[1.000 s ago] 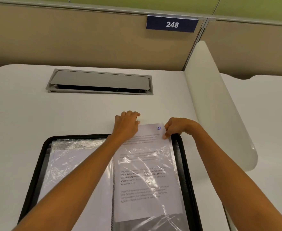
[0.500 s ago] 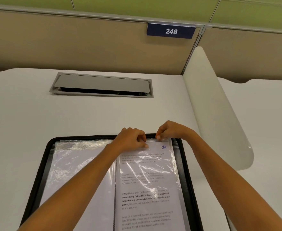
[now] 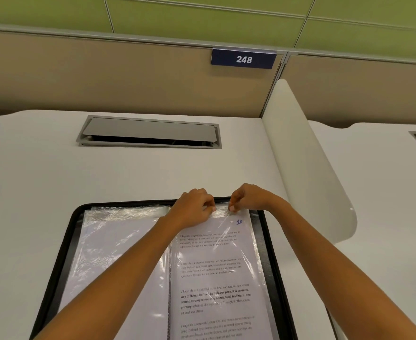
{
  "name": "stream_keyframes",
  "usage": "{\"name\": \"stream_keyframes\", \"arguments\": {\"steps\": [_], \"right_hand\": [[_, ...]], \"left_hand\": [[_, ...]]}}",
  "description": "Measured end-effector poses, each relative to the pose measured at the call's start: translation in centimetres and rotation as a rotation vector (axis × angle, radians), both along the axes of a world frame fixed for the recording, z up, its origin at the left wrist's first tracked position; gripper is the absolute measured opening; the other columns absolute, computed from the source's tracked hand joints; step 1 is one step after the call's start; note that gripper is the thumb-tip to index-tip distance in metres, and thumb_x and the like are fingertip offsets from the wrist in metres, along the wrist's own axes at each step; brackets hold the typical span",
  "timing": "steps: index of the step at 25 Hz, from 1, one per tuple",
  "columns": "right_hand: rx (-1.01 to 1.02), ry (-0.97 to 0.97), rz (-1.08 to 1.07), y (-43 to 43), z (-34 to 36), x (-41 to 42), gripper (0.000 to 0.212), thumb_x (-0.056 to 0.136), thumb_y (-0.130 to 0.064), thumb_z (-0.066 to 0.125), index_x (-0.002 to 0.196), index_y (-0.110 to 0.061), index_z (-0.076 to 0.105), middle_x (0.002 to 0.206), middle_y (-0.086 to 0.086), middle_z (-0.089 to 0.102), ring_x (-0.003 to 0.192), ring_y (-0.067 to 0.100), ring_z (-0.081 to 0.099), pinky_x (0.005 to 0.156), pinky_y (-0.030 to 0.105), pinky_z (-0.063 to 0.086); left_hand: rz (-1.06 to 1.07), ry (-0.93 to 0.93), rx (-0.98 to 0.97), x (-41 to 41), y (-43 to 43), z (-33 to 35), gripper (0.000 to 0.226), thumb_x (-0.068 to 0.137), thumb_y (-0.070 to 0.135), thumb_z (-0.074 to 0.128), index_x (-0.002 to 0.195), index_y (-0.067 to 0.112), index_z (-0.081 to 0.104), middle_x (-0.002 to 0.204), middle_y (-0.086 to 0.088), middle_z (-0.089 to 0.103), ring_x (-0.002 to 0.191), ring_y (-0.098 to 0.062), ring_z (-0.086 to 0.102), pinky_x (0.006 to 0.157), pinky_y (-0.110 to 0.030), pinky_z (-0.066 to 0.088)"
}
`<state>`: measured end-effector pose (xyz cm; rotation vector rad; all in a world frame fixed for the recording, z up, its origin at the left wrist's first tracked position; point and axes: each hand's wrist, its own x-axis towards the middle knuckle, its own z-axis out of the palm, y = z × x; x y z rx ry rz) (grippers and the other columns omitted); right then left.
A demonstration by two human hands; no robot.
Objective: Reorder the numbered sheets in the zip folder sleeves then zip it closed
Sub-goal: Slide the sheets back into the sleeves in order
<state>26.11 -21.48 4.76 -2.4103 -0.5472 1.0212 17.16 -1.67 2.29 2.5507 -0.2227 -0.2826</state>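
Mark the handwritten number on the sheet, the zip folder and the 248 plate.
handwritten number point(image 3: 239, 221): head view, middle of the blue 10.
zip folder point(image 3: 68, 246): head view, black left rim.
248 plate point(image 3: 243, 59): head view, on the white digits.

Left hand point(image 3: 194, 207), right hand point(image 3: 248, 198) pinching sleeve point(image 3: 248, 253).

The zip folder point(image 3: 62, 241) lies open on the desk point(image 3: 30, 180), close to the person. Its right-hand sleeve point(image 3: 251, 241) holds the sheet point(image 3: 216, 278) marked 10, and the left-hand sleeve point(image 3: 118, 253) lies beside it. The left hand point(image 3: 194, 209) and right hand point(image 3: 248, 197) pinch the right-hand sleeve's top edge, side by side. Behind the folder, a cable hatch point(image 3: 150, 130) sits in the desk. A divider point(image 3: 307, 168) stands to the right. A partition point(image 3: 103, 77) behind the desk bears a number plate point(image 3: 243, 59).
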Motion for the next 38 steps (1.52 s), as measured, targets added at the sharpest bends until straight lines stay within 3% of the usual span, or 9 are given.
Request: {"name": "stream_keyframes", "arguments": {"steps": [5,10,14,17,21,28,33,38], "right_hand": [[0.009,-0.051,-0.034,-0.2,0.2,-0.7,0.005,0.081,-0.019,0.072,0.085,-0.019,0.075,0.085,-0.006,0.069,0.087,0.008,0.058,0.074,0.021,0.042],[0.037,-0.101,-0.072,-0.8,0.0,-1.2,0.005,0.086,-0.020,0.068,0.088,-0.018,0.073,0.091,-0.002,0.068,0.085,0.009,0.056,0.070,0.019,0.041],[0.045,-0.111,-0.085,-0.9,-0.1,-1.8,0.003,0.087,-0.020,0.068,0.085,-0.021,0.070,0.089,-0.003,0.065,0.084,0.010,0.055,0.066,0.018,0.039],[0.055,-0.109,-0.102,-1.0,-0.4,-2.0,0.003,0.085,-0.019,0.068,0.085,-0.020,0.071,0.090,-0.002,0.067,0.092,0.013,0.058,0.078,0.023,0.041],[0.057,-0.122,-0.148,-1.0,-0.6,-2.3,0.005,0.085,-0.017,0.068,0.085,-0.021,0.071,0.091,-0.003,0.067,0.094,0.013,0.057,0.080,0.023,0.040],[-0.060,-0.333,-0.306,-1.5,-2.2,-3.2,0.007,0.081,-0.014,0.065,0.086,-0.017,0.068,0.091,0.003,0.068,0.090,0.022,0.063,0.074,0.031,0.053],[-0.264,-0.606,-0.389,-1.1,-4.0,-5.7,0.022,0.086,-0.010,0.054,0.108,-0.012,0.058,0.103,0.009,0.058,0.104,0.029,0.050,0.071,0.035,0.045],[-0.228,-0.780,-0.358,0.8,-5.2,-10.8,0.039,0.093,-0.019,0.055,0.131,-0.013,0.052,0.133,0.009,0.054,0.122,0.030,0.046,0.089,0.041,0.043]], "left_hand": [[0.029,0.137,-0.048,-0.4,-0.4,-0.9,0.013,0.093,0.035,0.054,0.100,0.024,0.059,0.090,0.009,0.061,0.084,-0.014,0.059,0.073,-0.030,0.049],[0.017,0.130,-0.012,-1.0,-1.1,-0.9,0.017,0.094,0.037,0.052,0.101,0.023,0.059,0.086,0.010,0.060,0.079,-0.013,0.058,0.070,-0.030,0.048],[0.056,0.046,-0.034,-1.4,-1.6,-1.0,0.018,0.092,0.034,0.055,0.100,0.022,0.065,0.099,0.005,0.064,0.091,-0.015,0.060,0.080,-0.032,0.048],[0.049,0.092,-0.022,-1.6,-1.8,-1.1,0.020,0.094,0.033,0.053,0.106,0.023,0.065,0.102,0.004,0.068,0.094,-0.015,0.061,0.093,-0.036,0.044],[0.133,-0.041,-0.032,-2.2,-1.9,-1.3,0.018,0.095,0.027,0.051,0.107,0.022,0.064,0.098,0.006,0.067,0.093,-0.015,0.059,0.095,-0.038,0.040],[0.262,-0.197,0.081,-4.6,1.6,-1.3,0.033,0.094,0.019,0.053,0.127,0.020,0.056,0.128,0.001,0.056,0.117,-0.020,0.048,0.098,-0.039,0.035],[0.334,-0.214,0.101,-7.2,4.8,-1.6,0.032,0.090,0.016,0.056,0.122,0.021,0.059,0.127,0.002,0.055,0.119,-0.020,0.046,0.098,-0.038,0.034],[0.438,-0.198,0.131,-10.2,7.6,-2.4,0.032,0.091,0.017,0.056,0.122,0.020,0.058,0.132,0.000,0.051,0.126,-0.023,0.042,0.102,-0.040,0.030]]}}
